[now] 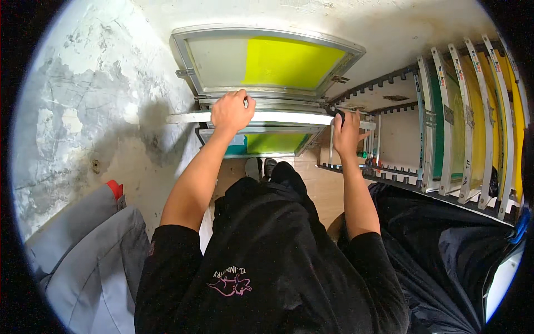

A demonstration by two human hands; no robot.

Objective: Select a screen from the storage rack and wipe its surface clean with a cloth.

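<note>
Patchy grey-and-white wall is flanking us on the left; pale floor is showing below. We are holding a long white bar crosswise ahead of the body, between an upper frame leaning at the back wall and a lower frame. Seen from above, it may be a frame's edge; we are not able to tell.

Left hand: lying over the bar just left of its middle, fingers curling round it. Right hand: fingers bending at its right end, beside the rack; grip unclear.

Progress: we are judging this as mid-handling, the bar in hand and not yet set down. Several frames are already standing in the rack; two are remaining outside it. Whether those are needing work, we are not seeing.
</note>
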